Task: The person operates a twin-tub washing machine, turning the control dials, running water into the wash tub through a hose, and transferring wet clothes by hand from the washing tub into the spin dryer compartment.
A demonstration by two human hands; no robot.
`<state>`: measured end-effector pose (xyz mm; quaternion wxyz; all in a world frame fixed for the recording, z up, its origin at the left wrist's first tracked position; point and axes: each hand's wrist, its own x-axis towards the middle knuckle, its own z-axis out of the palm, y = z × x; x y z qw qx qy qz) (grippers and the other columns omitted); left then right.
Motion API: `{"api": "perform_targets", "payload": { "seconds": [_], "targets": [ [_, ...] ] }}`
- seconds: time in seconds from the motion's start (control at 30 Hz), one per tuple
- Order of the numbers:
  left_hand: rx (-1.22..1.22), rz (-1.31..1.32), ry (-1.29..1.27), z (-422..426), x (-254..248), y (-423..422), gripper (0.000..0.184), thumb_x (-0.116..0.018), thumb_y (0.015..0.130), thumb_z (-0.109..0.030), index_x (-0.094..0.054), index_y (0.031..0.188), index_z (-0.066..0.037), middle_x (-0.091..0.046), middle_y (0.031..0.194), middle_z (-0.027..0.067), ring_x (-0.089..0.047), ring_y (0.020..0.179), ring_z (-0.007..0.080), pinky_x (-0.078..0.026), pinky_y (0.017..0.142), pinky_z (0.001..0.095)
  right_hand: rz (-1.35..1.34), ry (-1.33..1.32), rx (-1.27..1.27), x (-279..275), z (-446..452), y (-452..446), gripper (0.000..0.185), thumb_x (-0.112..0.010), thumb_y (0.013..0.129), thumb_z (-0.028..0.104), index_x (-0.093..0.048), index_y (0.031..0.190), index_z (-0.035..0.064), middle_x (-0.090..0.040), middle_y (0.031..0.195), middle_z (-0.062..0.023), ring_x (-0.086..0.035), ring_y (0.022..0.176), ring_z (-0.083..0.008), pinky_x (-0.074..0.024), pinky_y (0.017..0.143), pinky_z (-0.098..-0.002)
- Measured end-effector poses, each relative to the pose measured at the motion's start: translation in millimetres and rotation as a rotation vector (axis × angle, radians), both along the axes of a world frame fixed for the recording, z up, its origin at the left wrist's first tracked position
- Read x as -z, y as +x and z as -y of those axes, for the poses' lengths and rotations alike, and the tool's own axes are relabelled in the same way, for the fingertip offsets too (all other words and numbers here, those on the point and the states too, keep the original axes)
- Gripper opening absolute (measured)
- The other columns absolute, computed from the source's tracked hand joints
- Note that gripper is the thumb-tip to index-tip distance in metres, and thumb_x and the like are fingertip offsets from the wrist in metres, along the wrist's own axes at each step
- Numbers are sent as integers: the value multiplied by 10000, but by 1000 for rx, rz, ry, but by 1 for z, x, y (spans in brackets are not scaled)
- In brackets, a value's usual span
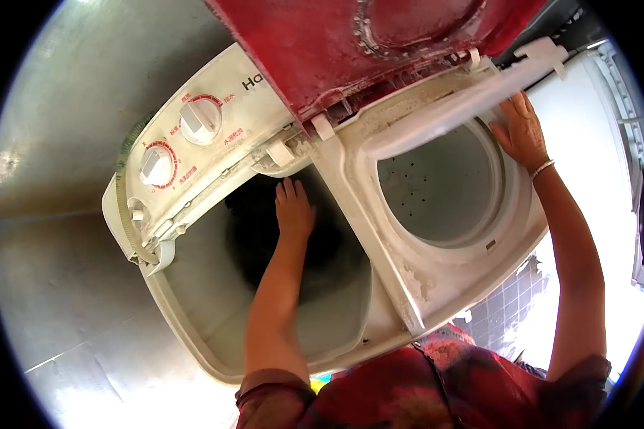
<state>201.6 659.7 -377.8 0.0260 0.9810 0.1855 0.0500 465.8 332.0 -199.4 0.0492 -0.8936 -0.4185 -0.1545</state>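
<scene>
The left hand (294,209), open with fingers out straight, reaches over a dark heap (254,239) inside the deep, pale tub (202,289) of a white plastic washing machine (381,247), while the right hand (524,136) touches the raised white plastic lid (444,114), maybe gripping it, I cannot tell.

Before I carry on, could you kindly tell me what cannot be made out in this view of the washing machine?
Dark patch inside the tub: head view; too dark to identify, and partly covered by the left hand.
Brand lettering after "Ha": head view; hidden by the red lid.
Far end of the red lid: head view; cut off by the top edge.
</scene>
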Motion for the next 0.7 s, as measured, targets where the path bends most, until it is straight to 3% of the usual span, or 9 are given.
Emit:
{"api": "perform_targets", "payload": {
  "seconds": [0.03,0.1,0.17,0.23,0.27,0.37,0.63,0.67,0.7],
  "targets": [
    [-10,8,-4,-8,7,13,528,-691,688,-168,-476,1139,3,-458,1193,167,-420,1127,354,-382,910,434,8,-4,-10,2,1,0,584,-614,709,69,-428,1261,112,-248,1417,-72,-362,1214,-298,-354,1001,-379],
    [-216,-512,-122,-25,20,35,612,-718,669,-247,-458,1165,0,-419,1237,198,-399,1149,374,-393,894,450,24,-2,-60,3,3,4,576,-605,708,68,-433,1258,88,-253,1413,-104,-351,1219,-322,-332,1011,-395],
    [-220,-492,20,-31,28,45,510,-679,712,-265,-491,1115,-17,-504,1165,177,-492,1084,341,-442,827,435,13,-8,-64,2,3,4,571,-600,706,69,-437,1254,73,-248,1414,-119,-347,1218,-340,-319,1014,-405],
    [-437,-393,-291,-43,28,51,369,-626,755,-214,-524,1050,-18,-586,1044,175,-586,946,326,-483,757,430,-35,8,-64,4,4,5,575,-600,702,68,-438,1253,74,-250,1412,-120,-350,1216,-341,-322,1010,-405],
    [-300,-506,-154,-47,25,48,331,-585,752,-193,-546,1030,-18,-623,960,173,-623,851,321,-503,714,427,-13,10,-73,5,6,6,572,-602,700,62,-442,1249,76,-250,1414,-105,-353,1215,-335,-334,1004,-401],
    [-222,-667,-268,-60,4,39,369,-595,702,-209,-555,1007,-5,-615,997,175,-614,884,315,-498,749,412,-5,33,-51,1,2,2,564,-603,703,58,-446,1243,83,-252,1416,-84,-360,1209,-329,-353,992,-395],
    [-128,-642,-529,-19,-70,-113,488,-653,621,-286,-547,990,15,-595,965,224,-558,931,368,-447,822,410,25,88,-86,5,5,7,593,-632,692,40,-439,1248,106,-255,1417,-33,-380,1194,-305,-350,1007,-373],
    [-40,-648,-510,-16,-57,-154,524,-672,607,-298,-539,1005,15,-600,941,228,-567,903,371,-450,799,422,26,79,-127,4,5,8,573,-613,707,45,-435,1251,55,-307,1362,-139,-367,1192,-345,-347,986,-395],
    [-19,-830,-638,-7,-75,-169,536,-685,596,-317,-557,1010,-1,-606,926,225,-578,883,365,-456,789,423,17,83,-118,7,6,7,573,-613,707,45,-435,1251,55,-307,1362,-139,-367,1192,-345,-347,986,-395]
  ]
}}
